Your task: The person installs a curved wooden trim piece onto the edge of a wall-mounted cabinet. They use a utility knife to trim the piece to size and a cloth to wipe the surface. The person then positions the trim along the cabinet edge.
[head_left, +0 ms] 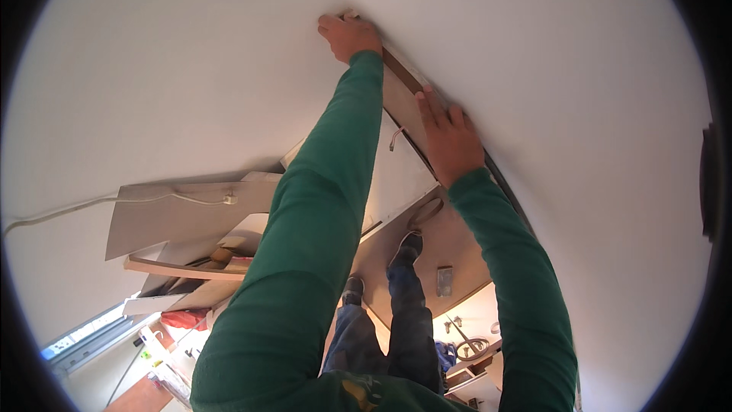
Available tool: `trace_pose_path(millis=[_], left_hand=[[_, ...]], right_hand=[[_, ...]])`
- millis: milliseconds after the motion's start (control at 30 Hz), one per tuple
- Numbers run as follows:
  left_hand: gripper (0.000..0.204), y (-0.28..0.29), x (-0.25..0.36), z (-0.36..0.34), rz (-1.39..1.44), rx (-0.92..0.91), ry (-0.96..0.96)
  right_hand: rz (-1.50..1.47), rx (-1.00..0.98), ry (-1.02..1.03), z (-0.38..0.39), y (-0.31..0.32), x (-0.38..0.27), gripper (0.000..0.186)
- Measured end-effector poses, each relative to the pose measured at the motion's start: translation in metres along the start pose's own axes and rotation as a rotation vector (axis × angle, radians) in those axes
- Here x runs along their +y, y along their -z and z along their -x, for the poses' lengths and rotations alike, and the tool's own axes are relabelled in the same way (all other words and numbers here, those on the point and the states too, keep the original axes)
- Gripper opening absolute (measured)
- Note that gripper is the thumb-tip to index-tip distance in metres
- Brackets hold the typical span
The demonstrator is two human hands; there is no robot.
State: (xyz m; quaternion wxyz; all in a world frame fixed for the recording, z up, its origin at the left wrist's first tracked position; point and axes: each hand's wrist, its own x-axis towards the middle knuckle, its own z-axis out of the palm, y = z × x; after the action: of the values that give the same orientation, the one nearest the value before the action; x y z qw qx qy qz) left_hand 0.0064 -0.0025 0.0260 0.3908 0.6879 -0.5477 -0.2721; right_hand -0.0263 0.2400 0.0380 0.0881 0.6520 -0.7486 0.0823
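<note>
My left hand (351, 37) is at the far wall corner, fingers curled and closed at the end of a long brown strip (401, 70). A small pale bit shows at its fingertips; what they grip is hidden. Closer to me, my right hand (453, 141) lies with fingers stretched along the same strip, against the right wall. Below the strip is a pale panel (404, 175) with dark edges. A small bent metal piece (395, 138) sticks out beside it. Both arms are in green sleeves.
My shoes (410, 244) are on a brown surface with a coiled strip (425, 214) and a small clear box (444, 281). Boards and cardboard (198, 214) are piled at left, with a white cable (114, 200) across them. A window (84, 336) is at lower left.
</note>
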Motion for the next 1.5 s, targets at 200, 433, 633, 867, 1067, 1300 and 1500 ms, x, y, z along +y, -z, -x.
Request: trace_pose_path(millis=[200, 433, 633, 867, 1067, 1300, 1500], left_hand=[[0.037, 0.005, 0.005, 0.001, 0.019, -0.04, 0.042], [0.027, 0.003, 0.001, 0.0, -0.021, 0.002, 0.003], [0.025, 0.001, 0.0, -0.001, -0.016, 0.026, -0.014], [0.027, 0.006, -0.011, -0.008, 0.168, -0.017, 0.04], [0.06, 0.028, -0.041, 0.003, 0.194, -0.17, -0.231], [0.092, 0.04, -0.046, 0.075, 0.289, -0.365, -0.191], [0.07, 0.035, -0.037, 0.087, 0.089, -0.212, -0.35]], right_hand=[[-0.026, -0.035, -0.078, -0.002, 0.001, -0.005, 0.057], [-0.006, -0.086, -0.071, -0.004, 0.002, -0.008, 0.054], [0.1, -0.104, -0.009, -0.003, 0.0, -0.004, 0.056], [0.056, -0.089, -0.021, -0.004, 0.003, -0.006, 0.057], [0.052, -0.122, -0.03, -0.008, 0.003, -0.008, 0.058], [0.025, -0.134, -0.048, -0.008, 0.002, -0.003, 0.059], [-0.004, -0.175, -0.076, -0.01, 0.004, -0.004, 0.059]])
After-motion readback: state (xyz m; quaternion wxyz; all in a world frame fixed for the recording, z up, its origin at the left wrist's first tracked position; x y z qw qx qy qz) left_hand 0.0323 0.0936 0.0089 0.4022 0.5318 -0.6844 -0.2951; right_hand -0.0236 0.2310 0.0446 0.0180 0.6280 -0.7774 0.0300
